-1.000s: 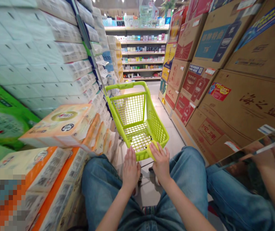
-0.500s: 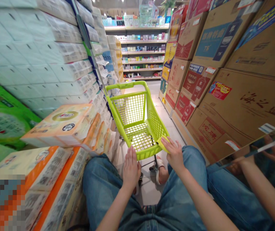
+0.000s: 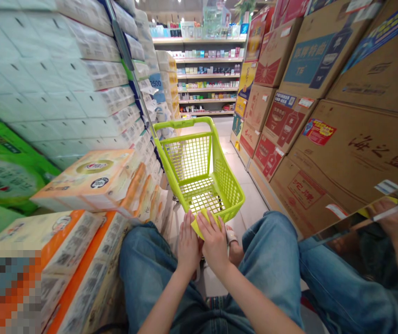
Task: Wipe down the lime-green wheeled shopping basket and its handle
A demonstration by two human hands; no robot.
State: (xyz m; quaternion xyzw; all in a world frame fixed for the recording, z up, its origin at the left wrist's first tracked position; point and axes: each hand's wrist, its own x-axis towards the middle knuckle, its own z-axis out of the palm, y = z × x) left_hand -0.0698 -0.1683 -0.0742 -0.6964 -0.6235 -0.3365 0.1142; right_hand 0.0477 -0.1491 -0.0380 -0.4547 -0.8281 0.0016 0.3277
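Supermarket aisle (image 3: 225,127), tiled floor (image 3: 252,202), lime-green shopping cart (image 3: 188,157)

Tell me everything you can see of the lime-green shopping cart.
It's a small lime-green plastic shopping cart with grid walls and base and a curved far rim, standing upright on the tiled floor between stacked goods. At its near edge, the left hand and right hand touch a yellow-green piece, perhaps cloth.

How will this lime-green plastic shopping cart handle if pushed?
The lime-green plastic shopping cart is probably light for its size, since its walls are open mesh. It is likely stiff, given its thick moulded rim. Nothing heavy shows inside, so it may tip if shoved.
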